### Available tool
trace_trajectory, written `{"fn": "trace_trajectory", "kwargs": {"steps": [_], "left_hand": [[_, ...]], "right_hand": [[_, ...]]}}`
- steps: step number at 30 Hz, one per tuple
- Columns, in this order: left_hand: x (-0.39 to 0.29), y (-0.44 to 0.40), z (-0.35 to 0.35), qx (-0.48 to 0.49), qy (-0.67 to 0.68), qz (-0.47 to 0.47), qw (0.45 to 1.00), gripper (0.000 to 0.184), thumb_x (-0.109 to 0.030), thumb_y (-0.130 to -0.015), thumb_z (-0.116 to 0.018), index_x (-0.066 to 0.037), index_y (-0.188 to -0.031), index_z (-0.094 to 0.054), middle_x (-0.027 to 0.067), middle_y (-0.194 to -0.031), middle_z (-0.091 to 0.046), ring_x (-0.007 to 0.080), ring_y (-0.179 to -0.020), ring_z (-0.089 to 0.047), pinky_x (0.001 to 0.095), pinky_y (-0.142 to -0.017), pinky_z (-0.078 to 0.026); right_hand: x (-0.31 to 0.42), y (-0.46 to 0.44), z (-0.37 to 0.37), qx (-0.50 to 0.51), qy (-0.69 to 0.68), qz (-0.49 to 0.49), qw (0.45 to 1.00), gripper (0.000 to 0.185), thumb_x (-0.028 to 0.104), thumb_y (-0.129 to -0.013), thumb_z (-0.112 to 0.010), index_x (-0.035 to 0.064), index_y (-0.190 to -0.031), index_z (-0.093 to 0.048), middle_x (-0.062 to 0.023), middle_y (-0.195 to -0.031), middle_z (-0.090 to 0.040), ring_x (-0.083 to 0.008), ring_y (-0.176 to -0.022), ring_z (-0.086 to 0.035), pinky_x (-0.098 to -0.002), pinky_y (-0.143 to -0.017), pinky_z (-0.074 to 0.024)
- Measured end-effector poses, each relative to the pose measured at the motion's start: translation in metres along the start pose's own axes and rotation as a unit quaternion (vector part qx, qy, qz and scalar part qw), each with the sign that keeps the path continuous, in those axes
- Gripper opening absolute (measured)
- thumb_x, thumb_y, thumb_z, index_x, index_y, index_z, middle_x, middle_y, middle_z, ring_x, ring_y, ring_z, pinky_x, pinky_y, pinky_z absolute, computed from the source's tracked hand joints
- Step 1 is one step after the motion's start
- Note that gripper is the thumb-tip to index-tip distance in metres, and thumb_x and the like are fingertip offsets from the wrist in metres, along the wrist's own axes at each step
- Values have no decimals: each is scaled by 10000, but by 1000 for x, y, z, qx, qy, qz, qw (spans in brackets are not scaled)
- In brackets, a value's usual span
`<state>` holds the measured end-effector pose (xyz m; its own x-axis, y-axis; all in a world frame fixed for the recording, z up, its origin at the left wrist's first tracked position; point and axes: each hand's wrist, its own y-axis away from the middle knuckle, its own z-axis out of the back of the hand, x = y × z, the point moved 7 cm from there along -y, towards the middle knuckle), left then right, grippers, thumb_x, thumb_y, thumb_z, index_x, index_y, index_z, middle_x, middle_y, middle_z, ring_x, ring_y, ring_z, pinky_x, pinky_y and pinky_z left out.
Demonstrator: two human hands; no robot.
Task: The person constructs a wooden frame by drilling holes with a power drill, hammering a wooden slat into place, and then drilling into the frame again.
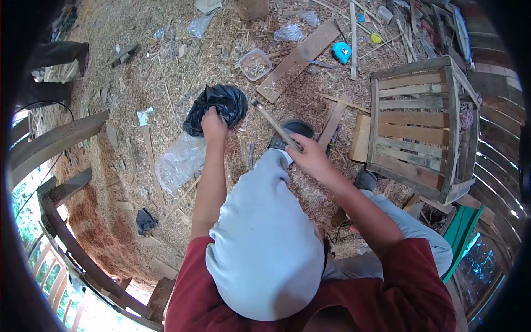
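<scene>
My left hand point(214, 127) is at the near side of a crumpled black plastic bag point(232, 102) on the ground, its fingers closed on the plastic and partly hidden in the folds. A clear plastic bag point(180, 163) lies just below it. In my right hand point(310, 159) is a straight wooden handle point(276, 126), pointing up and left above my shoe point(298, 128). The handle's far tip looks dark; my fingers cover its near end, so I cannot tell what tool it belongs to.
Wood shavings cover the ground. A slatted wooden crate point(412, 119) stands at right. Ahead lie a plank point(304, 58), a plastic tub of shavings point(255, 64) and a blue tape measure point(342, 52). Another person's leg point(58, 61) shows at upper left.
</scene>
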<state>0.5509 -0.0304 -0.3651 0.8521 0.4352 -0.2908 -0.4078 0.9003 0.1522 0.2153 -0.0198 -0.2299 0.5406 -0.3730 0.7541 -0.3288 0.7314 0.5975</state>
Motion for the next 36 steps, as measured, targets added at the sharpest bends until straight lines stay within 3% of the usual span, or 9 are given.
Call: {"fn": "trace_trajectory", "kwargs": {"steps": [4,6,8,14,18,24,28,29,36], "left_hand": [[12,4,21,-46,257,30,965,149,-96,-955,-687,-7,-1073,-696,186,-947,-740,301,-862,-741,394,-805,-570],[21,5,27,-68,324,33,943,133,-107,-991,-699,-10,-1080,-717,94,-960,-753,160,-862,-715,312,-805,-558],[13,9,50,-79,424,53,901,144,-114,-1007,-701,-14,-1108,-723,66,-999,-745,143,-905,-691,292,-836,-547],[-30,15,112,-31,665,68,743,225,-157,-1026,-716,-42,-1218,-685,52,-1053,-725,136,-960,-688,281,-873,-554],[-67,17,161,-38,690,10,723,235,-177,-1035,-703,-35,-1218,-664,71,-1106,-711,160,-984,-693,308,-896,-564],[-136,70,289,-107,695,-121,700,186,-127,-1051,-659,-5,-1190,-668,91,-1080,-712,140,-959,-674,329,-895,-573],[-178,121,364,-85,715,-162,674,184,-132,-1060,-647,-14,-1200,-667,77,-1082,-704,148,-982,-669,350,-914,-569],[-197,137,378,-53,762,-172,622,193,-145,-1062,-651,-28,-1216,-667,69,-1092,-697,155,-995,-674,355,-927,-564],[-410,280,501,47,664,-313,677,235,-83,-1038,-655,-19,-1264,-647,51,-1064,-679,149,-998,-659,335,-961,-531]], "right_hand": [[-7,40,33,-35,6,-20,999,462,287,-961,-690,-3,-1319,-663,-190,-1006,-747,-267,-844,-706,-386,-805,-549],[-25,56,49,-64,11,13,998,460,278,-961,-693,-9,-1320,-662,-171,-998,-744,-248,-832,-694,-373,-798,-545],[-36,76,68,-101,31,64,992,451,258,-960,-702,-9,-1321,-664,-144,-973,-736,-208,-806,-673,-356,-781,-540],[7,186,134,-166,-45,14,985,401,182,-973,-706,-13,-1320,-660,-57,-892,-683,-118,-786,-598,-315,-740,-518],[42,292,161,-214,-93,-35,972,387,184,-982,-700,0,-1321,-666,-3,-822,-651,-92,-721,-562,-295,-651,-472],[76,427,200,-321,-220,44,920,283,147,-1035,-637,56,-1301,-673,75,-688,-492,-25,-510,-417,-236,-459,-319],[83,479,244,-358,-256,119,890,272,182,-1011,-659,47,-1245,-689,41,-727,-576,-47,-498,-445,-267,-452,-338],[78,485,255,-345,-241,123,899,271,191,-1022,-648,66,-1261,-678,30,-750,-584,-45,-536,-477,-267,-476,-365],[62,496,352,-413,-112,141,893,303,277,-1036,-661,44,-1231,-665,19,-744,-567,-89,-611,-527,-301,-532,-417]]}}
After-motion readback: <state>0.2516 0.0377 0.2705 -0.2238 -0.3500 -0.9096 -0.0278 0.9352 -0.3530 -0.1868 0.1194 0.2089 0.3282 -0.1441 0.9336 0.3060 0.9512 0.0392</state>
